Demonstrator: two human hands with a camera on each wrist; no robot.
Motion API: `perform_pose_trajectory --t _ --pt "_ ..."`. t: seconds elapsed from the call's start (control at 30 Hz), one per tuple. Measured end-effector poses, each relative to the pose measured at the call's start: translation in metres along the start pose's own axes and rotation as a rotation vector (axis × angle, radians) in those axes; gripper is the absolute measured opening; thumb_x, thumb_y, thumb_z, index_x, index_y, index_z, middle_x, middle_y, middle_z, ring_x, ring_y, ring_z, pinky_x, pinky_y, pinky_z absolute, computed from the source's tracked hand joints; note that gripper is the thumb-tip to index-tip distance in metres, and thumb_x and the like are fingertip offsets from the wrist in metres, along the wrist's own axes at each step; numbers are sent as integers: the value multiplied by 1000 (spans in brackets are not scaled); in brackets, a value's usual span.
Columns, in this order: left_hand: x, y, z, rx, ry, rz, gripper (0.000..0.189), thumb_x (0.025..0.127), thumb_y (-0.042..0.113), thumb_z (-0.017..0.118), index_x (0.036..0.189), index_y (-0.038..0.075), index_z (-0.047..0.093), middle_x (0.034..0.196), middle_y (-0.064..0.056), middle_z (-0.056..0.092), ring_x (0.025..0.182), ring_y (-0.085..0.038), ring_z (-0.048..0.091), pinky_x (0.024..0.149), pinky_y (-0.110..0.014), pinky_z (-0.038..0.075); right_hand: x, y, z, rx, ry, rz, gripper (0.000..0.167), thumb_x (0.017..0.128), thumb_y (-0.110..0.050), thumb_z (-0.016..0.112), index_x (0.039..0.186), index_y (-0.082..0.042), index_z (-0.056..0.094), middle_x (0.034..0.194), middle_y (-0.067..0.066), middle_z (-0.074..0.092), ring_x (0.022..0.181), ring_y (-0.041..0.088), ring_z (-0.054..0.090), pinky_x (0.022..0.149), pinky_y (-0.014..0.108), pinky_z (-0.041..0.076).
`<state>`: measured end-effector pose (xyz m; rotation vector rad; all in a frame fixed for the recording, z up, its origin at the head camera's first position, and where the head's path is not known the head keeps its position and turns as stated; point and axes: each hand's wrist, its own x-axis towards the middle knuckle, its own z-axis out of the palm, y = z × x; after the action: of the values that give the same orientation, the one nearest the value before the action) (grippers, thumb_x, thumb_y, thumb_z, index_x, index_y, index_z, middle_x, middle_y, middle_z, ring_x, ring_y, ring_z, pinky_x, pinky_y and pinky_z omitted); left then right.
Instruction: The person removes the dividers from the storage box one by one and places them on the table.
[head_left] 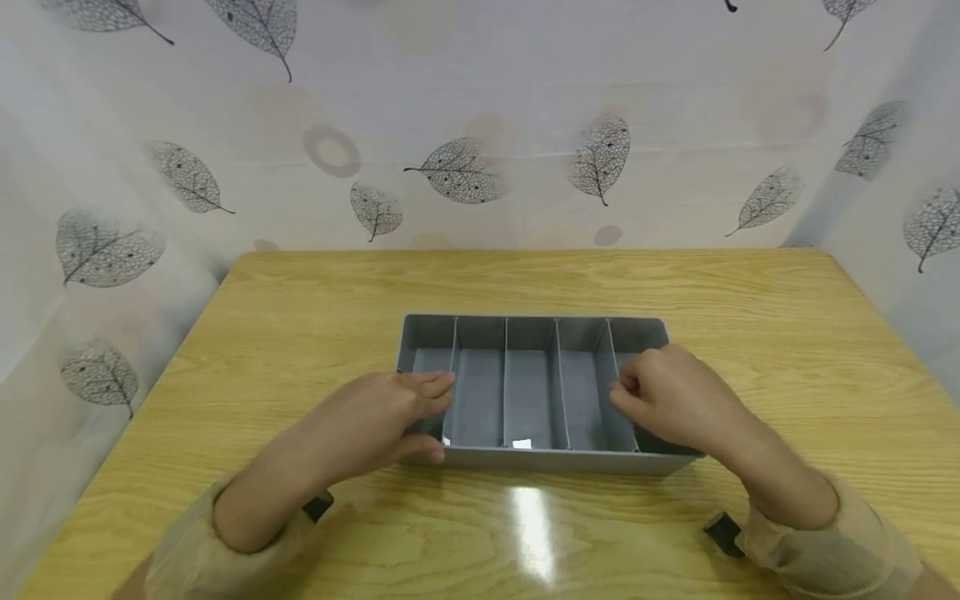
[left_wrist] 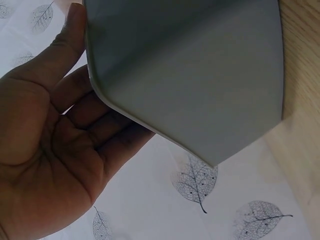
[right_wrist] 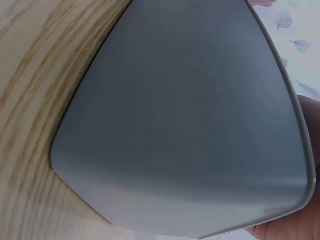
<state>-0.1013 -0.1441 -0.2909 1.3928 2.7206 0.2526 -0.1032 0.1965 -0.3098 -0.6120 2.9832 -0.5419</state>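
A long grey divided tray (head_left: pixel 528 461) sits on the wooden table. Thin upright walls split it into several narrow compartments; those I can see into hold nothing. My left hand (head_left: pixel 397 417) reaches over the tray's left end. Its fingers lie inside the rim and its thumb is by the front left corner, as the left wrist view also shows. At the opposite end, my right hand (head_left: pixel 671 396) is over the rightmost compartment with fingers curled. Its fingertips are hidden, and the right wrist view shows only part of the hand beyond the tray's rim.
The table (head_left: pixel 525 283) spreads around the tray on all sides. White cloth (head_left: pixel 525 92) with leaf prints hangs along the back and both sides. Dark small blocks (head_left: pixel 723 533) sit at both wrists by the sleeves. Light glares off the table in front.
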Motion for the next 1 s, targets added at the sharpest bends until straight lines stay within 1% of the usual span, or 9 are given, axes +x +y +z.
perform_pose_trajectory --t 0.2,0.4,0.63,0.73,0.9,1.0 --pt "1 -4 3 -2 9 3 60 82 41 75 124 -2 67 136 -22 60 123 -32 62 99 -42 56 2 2 3 13 13 6 46 86 -8 62 51 -21 35 49 -15 23 47 2 21 45 17 21" --pt "2 -6 5 -2 5 10 62 82 42 75 124 -3 67 136 -22 59 123 -32 62 100 -42 56 4 3 6 44 33 17 46 85 -7 61 51 -21 33 49 -15 22 47 1 20 46 16 20" --pt "3 -6 5 9 6 16 62 82 42 75 124 -3 67 135 -23 59 123 -33 62 100 -43 55 5 5 8 57 67 -15 45 84 -5 62 50 -20 36 48 -15 24 46 -1 19 44 16 20" --pt "3 -5 5 22 6 14 62 82 42 75 124 -3 67 135 -23 59 124 -33 61 100 -43 55 7 5 7 45 57 -18 45 84 -5 62 50 -20 36 48 -15 24 47 0 19 45 16 20" --pt "3 -5 4 20 3 8 63 82 43 75 124 -3 67 135 -23 60 124 -33 61 100 -43 55 4 3 3 20 -14 -5 47 89 -9 61 52 -20 35 49 -14 23 47 3 21 46 17 24" --pt "2 -4 3 9 -3 -3 62 82 42 75 124 -3 67 135 -23 59 124 -33 61 101 -43 55 3 1 2 18 -41 -1 49 91 -11 62 52 -21 33 49 -14 23 46 3 21 46 18 25"
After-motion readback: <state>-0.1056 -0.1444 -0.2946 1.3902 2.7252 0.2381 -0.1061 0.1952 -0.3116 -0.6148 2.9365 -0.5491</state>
